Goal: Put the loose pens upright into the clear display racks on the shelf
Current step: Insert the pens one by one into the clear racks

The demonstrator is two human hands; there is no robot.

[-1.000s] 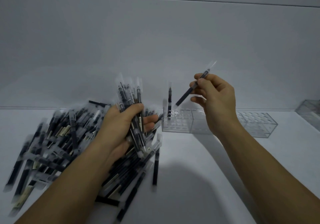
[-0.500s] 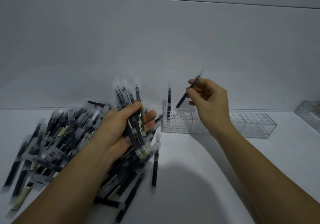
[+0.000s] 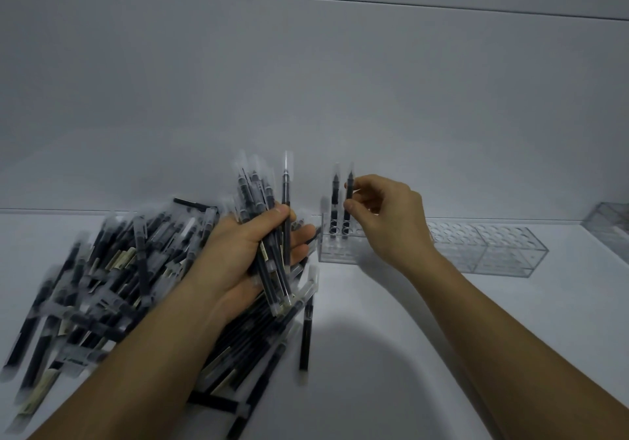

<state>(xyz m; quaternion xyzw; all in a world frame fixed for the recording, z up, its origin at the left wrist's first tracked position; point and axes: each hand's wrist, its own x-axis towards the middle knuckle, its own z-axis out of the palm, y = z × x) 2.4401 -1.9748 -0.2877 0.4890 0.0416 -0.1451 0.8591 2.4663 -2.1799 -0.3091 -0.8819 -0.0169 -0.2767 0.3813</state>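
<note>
While the head view looks down along a white shelf (image 3: pixel 408 354), the left rack (image 3: pixel 340 252) of a clear row sits at the far side, near the back wall (image 3: pixel 306 82). This rack has a top plate of round holes, and two pens stand upright in holes at its far left corner. One standing pen (image 3: pixel 335 198) is free of any hand. Just to its right is the second pen (image 3: pixel 348 201), whose lower end reaches down into a hole. The right hand (image 3: pixel 388 215) pinches this pen between thumb and forefinger on the upper half of the barrel, with the other fingers curled loosely behind.

Further right in the same row, the right racks (image 3: pixel 503 252) show only bare holes where they can be seen; the wrist hides the stretch between. Well apart, at the right edge of the view, another clear box (image 3: pixel 609 225) is partly cut off, and what it holds cannot be told.

On the left side the left hand (image 3: pixel 238 256) grips a bundle of pens (image 3: pixel 269 208), thumb across the front and fingers wrapped behind, the clear caps pointing up and away. Under and left of that hand lies a loose pile of pens (image 3: pixel 112 276), crossing one another flat on the shelf. One single pen (image 3: pixel 306 330) lies at the pile's right edge, pointing near to far.
</note>
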